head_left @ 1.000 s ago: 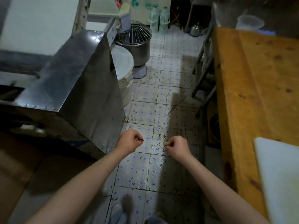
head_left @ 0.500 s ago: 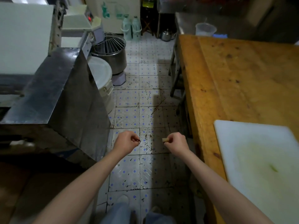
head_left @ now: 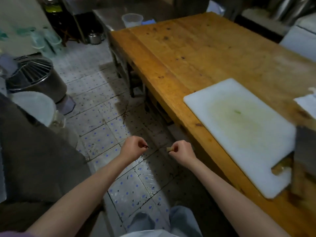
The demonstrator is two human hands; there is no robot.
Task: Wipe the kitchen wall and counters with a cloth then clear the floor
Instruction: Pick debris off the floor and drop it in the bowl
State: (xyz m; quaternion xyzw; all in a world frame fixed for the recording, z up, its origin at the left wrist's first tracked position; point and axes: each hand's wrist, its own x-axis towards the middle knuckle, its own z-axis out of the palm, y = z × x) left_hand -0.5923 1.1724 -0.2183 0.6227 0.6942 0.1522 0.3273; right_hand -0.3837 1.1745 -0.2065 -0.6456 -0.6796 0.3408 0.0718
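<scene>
Both my arms reach forward over the dirty tiled floor (head_left: pixel 106 120), which is white with blue dots and dark specks. My left hand (head_left: pixel 132 148) is closed in a fist with a small dark scrap pinched at its fingertips. My right hand (head_left: pixel 182 151) is closed on a small tan scrap (head_left: pixel 169 148) that sticks out to the left. The wooden counter (head_left: pixel 205 53) runs along my right, with a stained white cutting board (head_left: pixel 239 132) on it. No cloth is in view.
A steel mixer bowl with a wire guard (head_left: pixel 32 77) and a white lidded bucket (head_left: pixel 35 108) stand at the left, beside a dark metal cabinet (head_left: pixel 34 161). A clear plastic cup (head_left: pixel 132 20) sits behind the counter. A cleaver blade (head_left: pixel 306 151) lies at the board's right edge.
The view has swung right, bringing the wooden counter and cutting board into frame. Both hands stay closed on their scraps, holding the same spacing.
</scene>
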